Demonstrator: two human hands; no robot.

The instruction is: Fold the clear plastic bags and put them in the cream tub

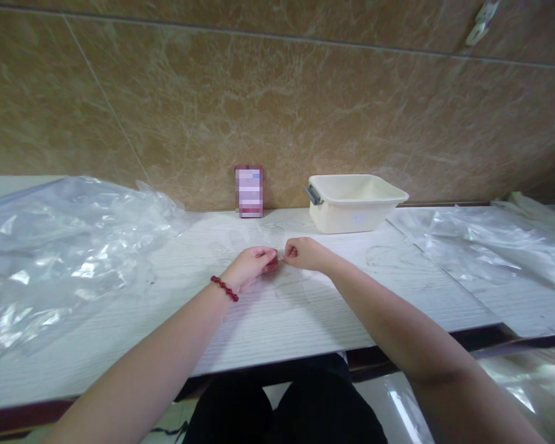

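Observation:
Over the middle of the white wood-grain table [333, 314], my left hand [256, 262] and my right hand [305, 253] are close together, fingertips almost meeting. Both are closed in a pinch on a clear plastic bag [293, 287], so thin and see-through that its outline barely shows. It spreads below and behind the fingers, close to the tabletop. A red bead bracelet [224, 288] circles my left wrist. Exactly how the fingertips grip the plastic is too small to make out.
A phone [249, 192] leans upright against the brown tiled wall [203, 105]. Right of it stands a cream plastic bin [346, 213] with a grey handle clip. Crumpled clear plastic [74, 246] covers the left side, and more plastic sheeting [494, 243] lies at right.

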